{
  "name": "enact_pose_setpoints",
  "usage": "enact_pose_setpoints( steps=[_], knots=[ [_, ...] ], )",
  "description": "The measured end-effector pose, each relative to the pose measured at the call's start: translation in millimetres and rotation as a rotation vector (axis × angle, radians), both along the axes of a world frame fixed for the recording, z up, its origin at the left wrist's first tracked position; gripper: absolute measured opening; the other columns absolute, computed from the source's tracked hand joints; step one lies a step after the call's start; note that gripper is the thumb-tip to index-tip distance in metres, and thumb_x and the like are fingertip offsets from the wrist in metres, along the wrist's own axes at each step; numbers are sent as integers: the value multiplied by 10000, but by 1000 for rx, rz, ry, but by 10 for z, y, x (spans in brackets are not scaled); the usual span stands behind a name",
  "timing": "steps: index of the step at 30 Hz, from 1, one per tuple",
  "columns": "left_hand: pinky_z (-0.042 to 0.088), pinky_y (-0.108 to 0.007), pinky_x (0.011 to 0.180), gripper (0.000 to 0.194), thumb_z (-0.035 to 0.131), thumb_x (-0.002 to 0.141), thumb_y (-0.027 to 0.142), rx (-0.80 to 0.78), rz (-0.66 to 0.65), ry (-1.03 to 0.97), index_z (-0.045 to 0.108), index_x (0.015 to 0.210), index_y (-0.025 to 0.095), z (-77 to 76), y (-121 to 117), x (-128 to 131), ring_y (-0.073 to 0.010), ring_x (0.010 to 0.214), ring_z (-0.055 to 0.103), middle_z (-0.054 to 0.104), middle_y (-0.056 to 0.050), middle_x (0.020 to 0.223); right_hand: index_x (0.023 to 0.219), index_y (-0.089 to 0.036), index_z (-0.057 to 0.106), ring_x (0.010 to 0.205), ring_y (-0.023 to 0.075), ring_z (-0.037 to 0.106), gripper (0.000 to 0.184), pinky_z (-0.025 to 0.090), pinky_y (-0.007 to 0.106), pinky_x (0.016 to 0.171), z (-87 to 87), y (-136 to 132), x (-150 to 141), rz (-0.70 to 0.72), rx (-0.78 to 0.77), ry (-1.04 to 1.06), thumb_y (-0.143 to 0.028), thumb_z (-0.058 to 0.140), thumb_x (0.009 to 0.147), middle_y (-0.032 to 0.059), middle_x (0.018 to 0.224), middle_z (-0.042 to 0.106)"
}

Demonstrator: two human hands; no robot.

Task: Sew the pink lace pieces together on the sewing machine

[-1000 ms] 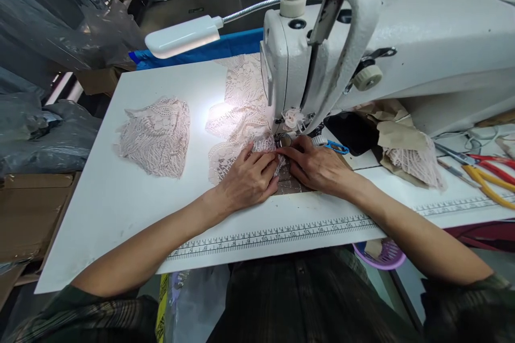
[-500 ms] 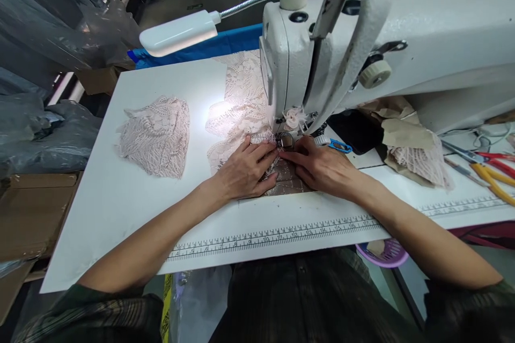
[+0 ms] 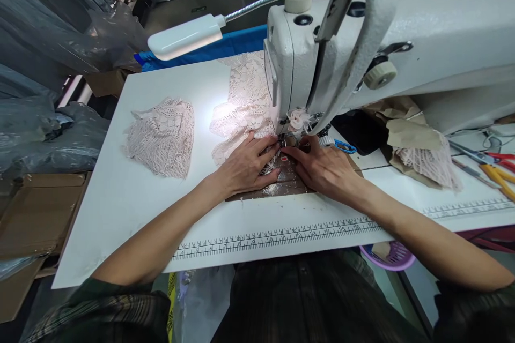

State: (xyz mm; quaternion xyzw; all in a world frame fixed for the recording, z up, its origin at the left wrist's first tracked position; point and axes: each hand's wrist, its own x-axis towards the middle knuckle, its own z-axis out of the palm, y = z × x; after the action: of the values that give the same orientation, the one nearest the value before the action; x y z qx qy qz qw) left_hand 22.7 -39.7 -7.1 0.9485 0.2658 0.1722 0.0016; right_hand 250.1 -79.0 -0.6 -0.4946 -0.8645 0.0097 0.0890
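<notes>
A pale pink lace fabric (image 3: 249, 86) lies bunched on the sewing table, running under the sewing machine (image 3: 281, 59) at its needle area. My left hand (image 3: 250, 167) rests flat on this lace, fingers spread, their tips just left of the presser foot (image 3: 288, 140). On the other side, my right hand (image 3: 324, 165) has its fingers bent and drawn together at the lace edge in front of the foot. That grip is partly hidden. Beneath both hands is a brown, shiny plate (image 3: 277, 188) with a small red mark.
Another lace piece (image 3: 163, 139) lies on the left of the white table (image 3: 108, 193). A lamp (image 3: 185, 37) lights the work. Right of the machine's needle are a blue clip (image 3: 345, 146), a black tray (image 3: 360, 131), lace with brown paper (image 3: 422, 155) and scissors (image 3: 483, 158). A printed ruler (image 3: 277, 238) follows the front edge.
The lace under my left hand has slid a little toward the foot, and the plate's red mark now shows. My left fingers have shifted slightly; the whole view has drifted a little.
</notes>
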Motion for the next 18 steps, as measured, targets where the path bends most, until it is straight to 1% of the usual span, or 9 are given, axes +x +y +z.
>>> enact_pose_setpoints(
  steps=[3,5,6,8,10,11,13,15,18],
  knots=[
    [427,-589,1062,413,530,932,364,-4,8,-32,559,1231,80,-24,22,-11,-301,1172,597,587,-217,1281,1256,-166,592,756,218,593,378,472,350,668,19,126,149,36,-147,200,-324,429,954,175,1156,563],
    [451,-576,1042,428,536,930,379,-15,6,-42,552,1240,84,-32,41,-16,-297,1167,599,581,-214,1287,1163,-164,621,837,220,606,384,491,346,753,31,216,236,114,-255,389,-403,378,986,137,1092,608],
    [465,-567,1030,437,535,931,385,-22,3,-42,550,1244,81,-31,50,-18,-297,1167,599,577,-215,1291,1078,-170,643,852,217,603,412,490,340,777,30,259,263,121,-290,454,-441,343,999,117,1023,631],
    [483,-549,1017,448,526,937,393,-37,-4,-37,551,1246,69,-21,65,-22,-297,1173,596,570,-218,1301,908,-179,660,784,204,587,509,480,334,758,9,332,279,49,-313,500,-502,279,1009,85,864,642],
    [485,-540,1020,445,514,944,386,-53,-14,-32,555,1244,59,-10,79,-28,-295,1185,590,566,-218,1310,834,-176,655,701,192,560,576,463,330,706,-25,380,264,-69,-304,501,-539,243,1006,70,774,623],
    [483,-539,1024,441,510,947,381,-60,-18,-31,557,1244,59,-7,86,-33,-294,1191,588,565,-216,1313,842,-174,653,694,192,556,583,457,330,693,-39,391,253,-96,-308,502,-554,242,1003,70,774,621],
    [479,-545,1026,426,504,948,371,-65,-28,-37,560,1247,73,-12,103,-45,-290,1198,585,567,-208,1317,908,-174,646,759,207,574,563,461,333,710,-50,388,237,-70,-321,506,-580,266,992,84,849,632],
    [468,-561,1031,408,498,950,358,-67,-35,-50,563,1254,94,-29,124,-59,-282,1198,587,571,-196,1319,988,-178,638,859,232,588,543,469,350,766,-33,357,229,-21,-324,490,-604,300,978,104,955,632],
    [410,-605,1067,385,482,957,335,-79,-31,-62,570,1262,118,-62,154,-74,-271,1191,590,582,-177,1315,1106,-180,625,940,260,586,523,461,383,840,2,291,216,-29,-305,457,-595,339,967,121,1047,616]
  ],
)
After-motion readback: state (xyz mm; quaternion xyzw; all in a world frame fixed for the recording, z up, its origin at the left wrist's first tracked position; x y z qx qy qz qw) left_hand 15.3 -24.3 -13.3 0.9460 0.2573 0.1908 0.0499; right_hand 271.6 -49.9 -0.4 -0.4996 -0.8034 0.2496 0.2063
